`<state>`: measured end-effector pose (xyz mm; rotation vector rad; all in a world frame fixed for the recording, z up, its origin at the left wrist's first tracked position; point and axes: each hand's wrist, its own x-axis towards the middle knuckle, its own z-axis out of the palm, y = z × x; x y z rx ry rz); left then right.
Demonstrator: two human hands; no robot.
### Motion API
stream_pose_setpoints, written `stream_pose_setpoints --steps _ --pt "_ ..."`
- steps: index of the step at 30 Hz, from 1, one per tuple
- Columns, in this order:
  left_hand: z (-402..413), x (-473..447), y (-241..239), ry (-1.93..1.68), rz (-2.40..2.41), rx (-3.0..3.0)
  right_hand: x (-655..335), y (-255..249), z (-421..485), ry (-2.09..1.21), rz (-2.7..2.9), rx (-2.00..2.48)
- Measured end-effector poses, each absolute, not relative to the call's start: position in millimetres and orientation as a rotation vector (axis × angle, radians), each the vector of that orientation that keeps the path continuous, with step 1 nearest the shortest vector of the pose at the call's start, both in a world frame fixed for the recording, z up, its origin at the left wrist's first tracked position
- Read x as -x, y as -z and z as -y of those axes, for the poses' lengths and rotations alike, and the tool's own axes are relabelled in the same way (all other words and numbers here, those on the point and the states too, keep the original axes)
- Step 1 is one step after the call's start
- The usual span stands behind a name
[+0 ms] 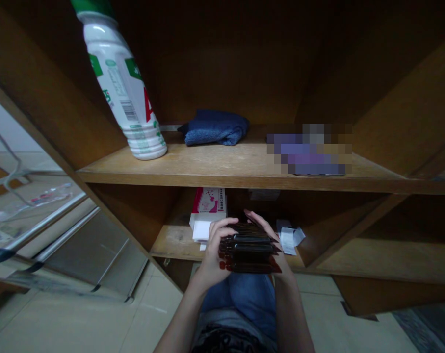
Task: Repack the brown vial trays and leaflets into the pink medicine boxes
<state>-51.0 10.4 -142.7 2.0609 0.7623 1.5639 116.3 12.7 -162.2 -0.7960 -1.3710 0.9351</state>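
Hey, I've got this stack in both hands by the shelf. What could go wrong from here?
The stack of dark vials is held only between your left hand and right hand, so a row could slip out and perhaps break on the tile floor. Moving closer to the shelf, you could also bump the pink box just beyond your left hand.
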Motion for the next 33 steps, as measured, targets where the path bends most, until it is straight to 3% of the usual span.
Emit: stream_pose_setpoints --steps 14,23,27,33 --pt "-9 61 123 -1.308 -0.781 -2.211 -113 150 -5 -1.229 1.369 0.83" --pt "-11 54 121 -1.255 -1.106 -1.697 -107 160 -3 -1.377 1.33 0.796" --pt "-19 51 122 -1.284 -1.135 -1.565 -104 160 -2 -1.575 1.178 0.817" --pt "-23 48 128 -1.313 -1.101 -1.481 -103 160 -3 -1.598 1.141 0.865"
